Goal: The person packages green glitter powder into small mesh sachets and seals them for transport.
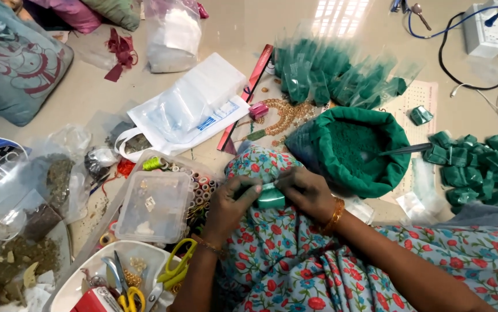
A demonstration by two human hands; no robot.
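Your hands meet at the middle of the frame, low over your knee: your left hand [230, 203] and your right hand [305, 190] both pinch a small green packet [271, 198], fingers closed on its two ends, so it lies level between them against the flowered cloth [272, 242] of your lap. Just right of and above your right hand sits a green cloth bag [357, 173], its mouth rolled open on green powder, with a metal spoon [402, 149] resting across its rim. Folded green packets [480, 164] lie heaped at the right edge, and filled clear pouches [335, 78] fan out at upper centre. Left of your left hand stands a clear plastic box [155, 206] beside thread spools [201, 190]; yellow-handled scissors [173, 271] lie at the lower left.
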